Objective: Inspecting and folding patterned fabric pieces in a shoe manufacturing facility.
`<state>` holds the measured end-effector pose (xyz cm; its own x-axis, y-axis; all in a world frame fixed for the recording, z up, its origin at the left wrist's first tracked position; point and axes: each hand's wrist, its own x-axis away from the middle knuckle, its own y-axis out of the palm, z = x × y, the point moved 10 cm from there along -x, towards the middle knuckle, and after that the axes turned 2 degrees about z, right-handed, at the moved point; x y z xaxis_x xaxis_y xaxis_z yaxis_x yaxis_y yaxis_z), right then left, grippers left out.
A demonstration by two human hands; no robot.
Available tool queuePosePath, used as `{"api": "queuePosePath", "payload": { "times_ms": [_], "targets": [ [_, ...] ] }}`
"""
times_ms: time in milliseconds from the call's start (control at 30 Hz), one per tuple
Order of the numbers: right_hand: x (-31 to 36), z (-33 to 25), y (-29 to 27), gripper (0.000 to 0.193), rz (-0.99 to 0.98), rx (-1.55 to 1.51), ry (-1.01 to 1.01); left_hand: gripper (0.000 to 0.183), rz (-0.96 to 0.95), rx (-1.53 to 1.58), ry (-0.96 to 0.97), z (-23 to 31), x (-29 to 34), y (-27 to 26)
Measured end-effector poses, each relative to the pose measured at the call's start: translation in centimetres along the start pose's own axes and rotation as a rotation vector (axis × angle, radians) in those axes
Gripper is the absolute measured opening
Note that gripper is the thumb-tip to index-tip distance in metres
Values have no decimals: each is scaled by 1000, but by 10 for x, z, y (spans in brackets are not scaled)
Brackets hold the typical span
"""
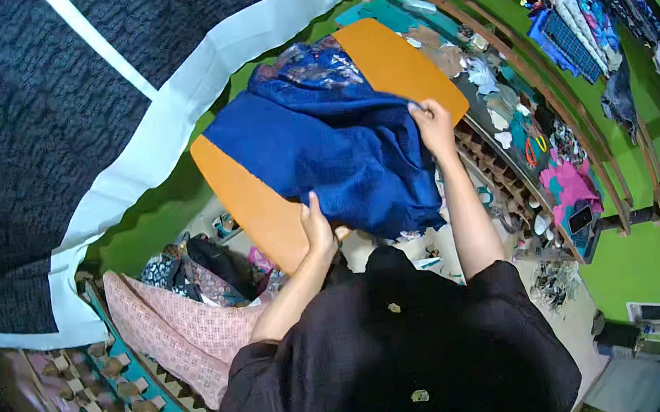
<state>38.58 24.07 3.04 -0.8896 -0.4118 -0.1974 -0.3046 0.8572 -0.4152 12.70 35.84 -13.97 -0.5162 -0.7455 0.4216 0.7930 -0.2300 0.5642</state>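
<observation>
A dark blue cloth (313,141) with a patterned, flowery part at its far end lies draped over an orange-yellow board (402,59) with rounded corners. My right hand (434,127) pinches the cloth at its right side, where folds run toward the fingers. At the near left edge of the cloth is my left hand (318,231), its thumb on top and its other fingers mostly hidden below. Loose folds of the cloth hang off the near side of the board between my hands.
Pink patterned fabric (187,325) and a dark heap of cloths (213,267) lie at the left. A cluttered table (499,100) with scraps, scissors (535,147) and a phone (580,220) runs along the right. Clothes (572,16) hang on the green wall, and a dark curtain (84,113) at the far left.
</observation>
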Motion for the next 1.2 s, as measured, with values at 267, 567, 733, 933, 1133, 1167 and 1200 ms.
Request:
{"api": "queuePosePath", "payload": {
  "times_ms": [267,567,733,933,1133,1167,1200],
  "targets": [
    [134,-162,138,21,-680,246,-631,31,-220,12,-36,50,21,35],
    [140,-86,128,20,-637,241,-429,18,-77,80,-115,33,41,-4],
    [118,-59,100,25,-484,314,-200,14,67,132,-50,44,32,-30],
    [90,-48,93,30,-716,165,-75,18,39,127,-39,40,36,-45],
    [189,-103,144,24,-1068,240,-471,36,-144,95,-118,56,53,7],
    [194,-102,145,22,-1052,263,-482,32,-108,9,-51,55,46,1],
    [198,-102,147,20,-1039,277,-496,28,-66,-83,20,57,41,-8]
  ]
}}
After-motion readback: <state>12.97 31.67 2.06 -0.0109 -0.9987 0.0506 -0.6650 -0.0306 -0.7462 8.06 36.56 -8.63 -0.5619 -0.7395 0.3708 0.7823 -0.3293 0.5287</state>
